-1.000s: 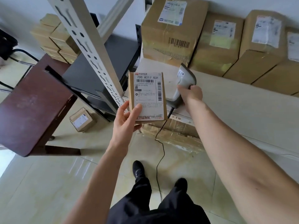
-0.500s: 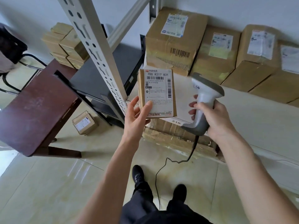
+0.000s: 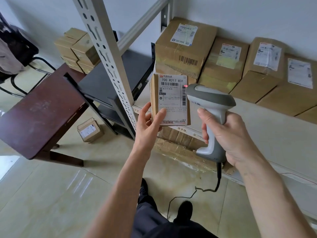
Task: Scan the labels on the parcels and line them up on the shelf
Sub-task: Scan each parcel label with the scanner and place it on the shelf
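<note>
A small flat cardboard parcel [image 3: 169, 100] is held upright in the air in front of the pale shelf [image 3: 257, 127], its long axis vertical and its white printed label turned toward the camera. It is gripped at its lower left corner by the raised left hand [image 3: 147, 124], thumb across the label and fingers curled behind. Just to its right, a smooth grey-and-white plastic scanner [image 3: 211, 117] is grasped by its handle in the right hand [image 3: 231, 134], its head pointed left at the label's side barcode, where a red dot is seen.
</note>
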